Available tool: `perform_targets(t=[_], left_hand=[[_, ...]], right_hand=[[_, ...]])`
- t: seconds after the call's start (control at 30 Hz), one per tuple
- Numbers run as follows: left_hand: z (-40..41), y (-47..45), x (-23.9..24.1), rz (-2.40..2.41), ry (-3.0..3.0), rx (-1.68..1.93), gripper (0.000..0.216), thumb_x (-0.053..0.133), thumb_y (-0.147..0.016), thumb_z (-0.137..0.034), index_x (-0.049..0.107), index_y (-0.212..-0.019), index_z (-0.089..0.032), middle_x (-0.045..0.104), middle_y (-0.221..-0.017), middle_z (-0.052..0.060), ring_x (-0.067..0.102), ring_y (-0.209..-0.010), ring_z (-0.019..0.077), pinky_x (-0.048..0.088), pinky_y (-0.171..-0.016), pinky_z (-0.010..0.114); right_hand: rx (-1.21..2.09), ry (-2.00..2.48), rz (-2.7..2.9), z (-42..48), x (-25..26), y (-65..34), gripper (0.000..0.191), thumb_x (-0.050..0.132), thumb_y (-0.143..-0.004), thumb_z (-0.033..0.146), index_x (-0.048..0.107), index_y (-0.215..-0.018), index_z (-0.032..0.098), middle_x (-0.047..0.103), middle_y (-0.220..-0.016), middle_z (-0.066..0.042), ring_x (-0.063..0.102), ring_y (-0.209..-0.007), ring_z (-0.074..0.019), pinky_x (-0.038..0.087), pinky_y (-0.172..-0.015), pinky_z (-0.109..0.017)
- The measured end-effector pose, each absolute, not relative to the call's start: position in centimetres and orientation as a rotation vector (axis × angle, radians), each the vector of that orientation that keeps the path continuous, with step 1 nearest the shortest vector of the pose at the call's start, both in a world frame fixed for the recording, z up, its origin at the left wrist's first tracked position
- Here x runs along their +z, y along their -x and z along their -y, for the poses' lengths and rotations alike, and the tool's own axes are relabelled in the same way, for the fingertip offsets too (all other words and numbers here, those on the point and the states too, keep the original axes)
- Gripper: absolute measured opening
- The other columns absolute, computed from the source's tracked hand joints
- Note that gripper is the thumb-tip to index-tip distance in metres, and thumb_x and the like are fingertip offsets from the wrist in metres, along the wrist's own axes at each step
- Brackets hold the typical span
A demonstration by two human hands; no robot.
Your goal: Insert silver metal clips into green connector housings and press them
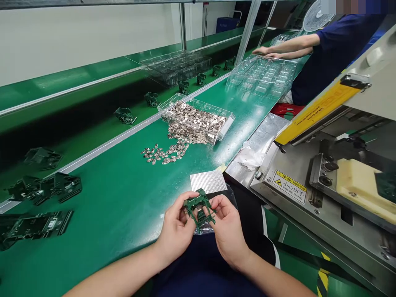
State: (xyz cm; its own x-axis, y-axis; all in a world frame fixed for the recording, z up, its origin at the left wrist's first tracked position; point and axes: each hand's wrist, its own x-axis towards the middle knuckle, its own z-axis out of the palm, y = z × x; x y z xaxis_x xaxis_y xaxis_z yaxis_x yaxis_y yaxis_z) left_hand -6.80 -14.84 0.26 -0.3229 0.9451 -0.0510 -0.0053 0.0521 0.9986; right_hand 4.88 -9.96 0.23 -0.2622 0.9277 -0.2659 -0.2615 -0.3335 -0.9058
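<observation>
Both my hands hold one dark green plastic frame part [199, 210] over my lap at the table's near edge. My left hand [177, 229] pinches its left side with fingers curled round it. My right hand [228, 229] grips its right side in the same way. Just beyond the part lies a small ribbed silver plate [208, 181] on the green table [123, 198]. Farther off, a clear tray [222, 123] holds a heap of small shiny metal clips [194, 121], and several loose clips [163, 153] are spilled on the table in front of it.
Several dark plastic parts [46, 187] ride the conveyor belt at the left. Clear blister trays [262, 74] lie at the far right, under another person's hands [269, 53]. A metal press machine [334, 173] with a yellow warning label [289, 185] stands at my right.
</observation>
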Motion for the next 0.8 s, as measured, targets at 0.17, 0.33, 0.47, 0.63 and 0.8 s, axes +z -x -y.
perform_targets(t=[0.17, 0.33, 0.47, 0.63, 0.8], left_hand=[[15.2, 6.3, -0.1, -1.480, -1.026, 1.374, 0.030, 0.063, -0.080, -0.019, 0.059, -0.109, -0.020, 0.067, -0.090, 0.003, 0.063, -0.080, 0.0148, 0.052, -0.068, 0.021], [14.5, 6.4, 0.3, -1.504, -1.121, 1.326, 0.029, 0.062, -0.079, -0.017, 0.059, -0.107, -0.019, 0.067, -0.091, 0.003, 0.062, -0.078, 0.0140, 0.050, -0.068, 0.022], [10.3, 7.9, 0.1, -1.613, -1.254, 1.500, 0.029, 0.060, -0.079, -0.018, 0.058, -0.107, -0.019, 0.065, -0.098, 0.003, 0.061, -0.084, 0.0144, 0.049, -0.076, 0.024], [4.3, 8.3, -1.7, -1.709, -1.329, 1.520, 0.035, 0.057, -0.076, -0.014, 0.055, -0.111, -0.019, 0.064, -0.090, 0.000, 0.059, -0.074, 0.0122, 0.046, -0.071, 0.023], [4.7, 6.1, -2.4, -1.710, -1.342, 1.455, 0.038, 0.053, -0.075, -0.009, 0.056, -0.111, -0.020, 0.065, -0.085, -0.002, 0.055, -0.063, 0.0097, 0.043, -0.062, 0.020]], right_hand=[[1.705, 1.080, 0.967, 10.4, -0.2, -5.5, 0.035, 0.079, -0.067, 0.033, 0.047, -0.071, 0.021, 0.048, -0.068, 0.004, 0.044, -0.060, -0.0112, 0.040, -0.053, -0.021], [1.674, 1.031, 0.998, 10.6, -1.0, -6.7, 0.025, 0.075, -0.075, 0.033, 0.054, -0.080, 0.020, 0.053, -0.075, 0.002, 0.051, -0.068, -0.0121, 0.046, -0.061, -0.022], [1.601, 1.054, 0.987, 10.1, -2.3, -7.8, 0.021, 0.065, -0.085, 0.040, 0.060, -0.092, 0.021, 0.059, -0.092, -0.003, 0.056, -0.084, -0.0156, 0.052, -0.072, -0.028], [1.822, 1.187, 0.907, 8.8, -4.3, -7.6, 0.035, 0.077, -0.069, 0.045, 0.067, -0.087, 0.016, 0.064, -0.086, -0.005, 0.060, -0.081, -0.0181, 0.052, -0.065, -0.028], [2.023, 1.111, 0.919, 8.5, -4.4, -6.7, 0.033, 0.079, -0.067, 0.042, 0.070, -0.081, 0.013, 0.068, -0.079, -0.006, 0.064, -0.075, -0.0169, 0.051, -0.065, -0.027]])
